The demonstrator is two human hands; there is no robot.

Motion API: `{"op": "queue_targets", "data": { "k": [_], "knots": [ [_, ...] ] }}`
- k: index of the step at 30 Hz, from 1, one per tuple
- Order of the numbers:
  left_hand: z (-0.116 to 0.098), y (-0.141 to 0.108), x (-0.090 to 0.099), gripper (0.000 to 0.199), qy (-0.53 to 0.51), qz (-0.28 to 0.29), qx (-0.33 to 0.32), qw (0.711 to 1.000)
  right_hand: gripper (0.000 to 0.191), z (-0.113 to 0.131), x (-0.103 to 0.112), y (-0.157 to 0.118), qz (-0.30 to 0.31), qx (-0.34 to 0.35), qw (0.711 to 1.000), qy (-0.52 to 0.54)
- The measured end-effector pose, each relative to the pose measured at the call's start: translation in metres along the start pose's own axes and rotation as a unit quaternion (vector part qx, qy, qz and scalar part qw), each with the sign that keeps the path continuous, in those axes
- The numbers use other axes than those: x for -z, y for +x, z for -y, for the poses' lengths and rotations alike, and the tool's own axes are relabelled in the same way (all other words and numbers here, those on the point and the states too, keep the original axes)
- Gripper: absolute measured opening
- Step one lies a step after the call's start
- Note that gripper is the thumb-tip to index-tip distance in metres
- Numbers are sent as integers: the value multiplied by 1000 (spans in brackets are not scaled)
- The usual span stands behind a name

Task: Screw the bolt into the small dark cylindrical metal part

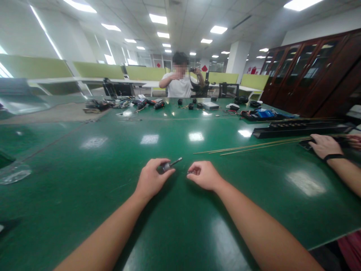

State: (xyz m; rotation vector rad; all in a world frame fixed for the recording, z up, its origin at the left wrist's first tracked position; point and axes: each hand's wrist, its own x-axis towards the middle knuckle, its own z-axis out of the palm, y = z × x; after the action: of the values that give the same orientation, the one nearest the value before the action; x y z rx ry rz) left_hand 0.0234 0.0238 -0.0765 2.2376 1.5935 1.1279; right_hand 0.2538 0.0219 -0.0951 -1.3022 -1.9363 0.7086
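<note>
Shafted metal piece point(167, 167) partly hidden in my left grip point(150, 176), small piece point(190, 172) mostly covered by my right grip point(207, 176), too small to name, my forearms point(105, 233) cut off at the bottom, a co-worker's arm point(350, 174) cut off at the right, far black items point(191, 107) blurred.

A dark grey metal cylinder with a thin shaft point(167, 166) and a small silvery metal piece point(190, 172), apart from each other.
The cylinder is tilted between thumb and fingers of the left hand point(150, 177), its shaft pointing up and to the right; the small piece is pinched at the fingertips of the right hand point(205, 175), mostly hidden, so its exact shape is not clear.
</note>
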Motion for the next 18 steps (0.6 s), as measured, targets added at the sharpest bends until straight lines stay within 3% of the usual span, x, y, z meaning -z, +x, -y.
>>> {"op": "queue_targets", "data": {
  "k": [4, 9, 18],
  "knots": [
    [3, 3, -3, 45, -47, 19, 90, 995, 18, -3, -2, 1, 17, -5, 1000, -7],
    [13, 7, -8, 61, -132, 35, 137, 981, 19, -5, -6, 3, 47, -13, 999, -17],
    [4, 5, -3, 51, -242, 71, 173, 952, 18, 3, -1, 3, 47, -5, 997, -58]
  ]
}}
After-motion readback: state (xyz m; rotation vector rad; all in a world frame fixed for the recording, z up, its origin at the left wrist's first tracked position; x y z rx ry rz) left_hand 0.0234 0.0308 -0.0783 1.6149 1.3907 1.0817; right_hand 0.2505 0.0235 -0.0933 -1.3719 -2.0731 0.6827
